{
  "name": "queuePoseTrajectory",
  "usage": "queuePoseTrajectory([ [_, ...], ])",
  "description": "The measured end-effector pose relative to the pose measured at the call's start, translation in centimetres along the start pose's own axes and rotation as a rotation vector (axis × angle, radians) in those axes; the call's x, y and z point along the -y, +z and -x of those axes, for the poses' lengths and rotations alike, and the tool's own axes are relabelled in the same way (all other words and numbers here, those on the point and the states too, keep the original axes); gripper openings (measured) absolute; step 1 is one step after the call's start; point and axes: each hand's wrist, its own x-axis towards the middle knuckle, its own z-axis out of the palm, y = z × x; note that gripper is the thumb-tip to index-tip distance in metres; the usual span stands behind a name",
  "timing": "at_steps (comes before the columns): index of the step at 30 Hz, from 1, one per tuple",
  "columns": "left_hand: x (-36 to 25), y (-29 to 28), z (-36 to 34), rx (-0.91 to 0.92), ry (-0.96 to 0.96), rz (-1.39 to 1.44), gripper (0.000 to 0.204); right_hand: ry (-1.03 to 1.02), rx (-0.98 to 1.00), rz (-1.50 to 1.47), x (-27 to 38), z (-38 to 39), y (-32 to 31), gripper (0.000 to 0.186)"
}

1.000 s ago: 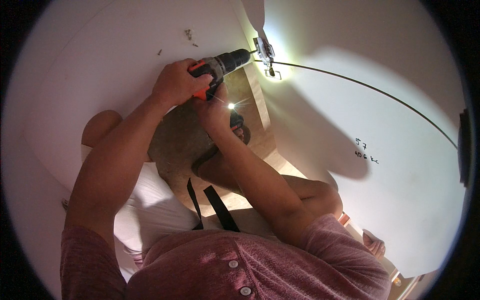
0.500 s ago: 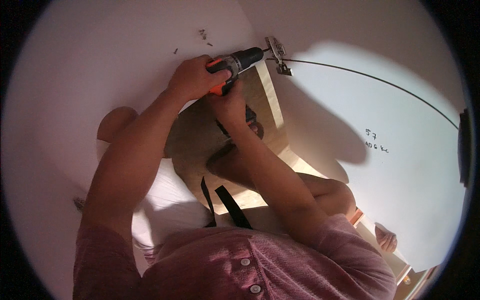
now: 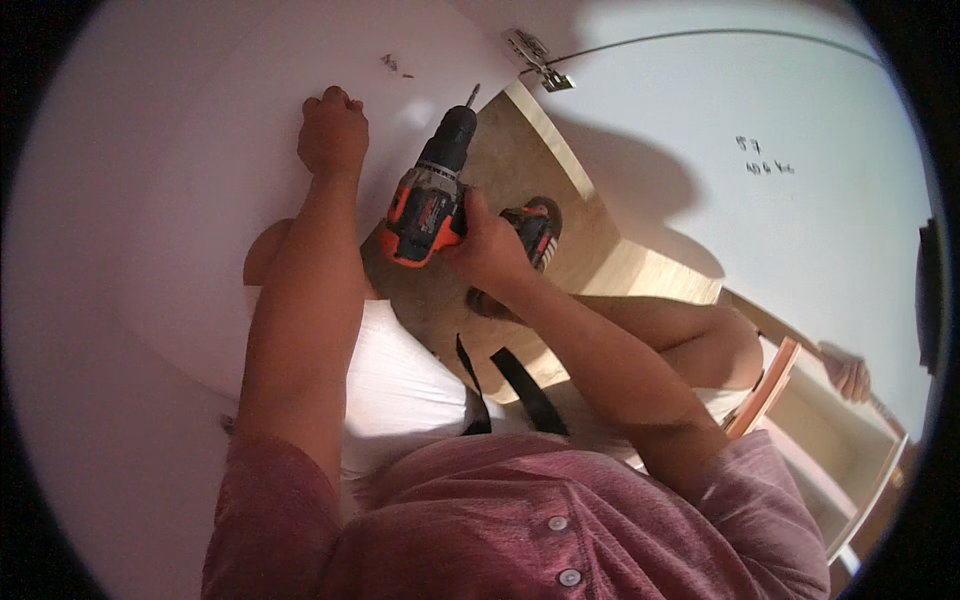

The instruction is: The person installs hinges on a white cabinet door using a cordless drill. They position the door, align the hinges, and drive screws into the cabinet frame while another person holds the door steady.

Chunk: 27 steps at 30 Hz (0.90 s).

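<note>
My right hand [image 3: 487, 246] grips the handle of an orange and black cordless drill [image 3: 430, 188], its bit pointing up toward the top of the picture, away from the metal hinge [image 3: 538, 58] at the joint of two white panels. My left hand [image 3: 333, 130] is a closed fist resting on the white panel [image 3: 200, 170] to the left of the drill, just below a few small screws [image 3: 395, 68]. It holds nothing that I can see.
A second white panel [image 3: 800, 90] with small handwritten marks lies to the right. A wooden floor [image 3: 520, 160] shows between the panels. My knees and white shorts are below. A wooden frame [image 3: 770, 385] and another person's foot [image 3: 850, 375] sit at the right.
The drill has pulled back from the hinge and down toward me. My left hand has let go of the drill and moved left onto the white panel.
</note>
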Motion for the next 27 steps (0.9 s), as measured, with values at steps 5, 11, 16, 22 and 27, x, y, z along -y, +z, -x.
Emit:
queuePoseTrajectory([
  [5,-1.1,-0.8,-1.3,0.034,0.011,-0.034,0.022,-0.071,0.070,0.074,1.8,4.9,-4.2,0.065],
  [11,-5.0,-8.1,2.2,0.715,-0.315,1.612,0.014,-0.253,0.050,0.144,2.8,9.8,-7.9,0.070],
  [16,-7.8,-13.2,5.1,0.929,-0.244,1.753,0.018,-0.422,-0.035,0.148,2.3,9.5,-7.8,0.069],
  [22,-9.5,-16.9,6.1,0.837,-0.224,1.559,0.021,-0.657,-0.068,0.062,1.5,9.0,-7.1,0.069],
  [27,-12.1,-19.7,8.5,0.713,-0.157,1.520,0.020,-0.687,-0.093,0.032,1.2,9.9,-8.5,0.067],
])
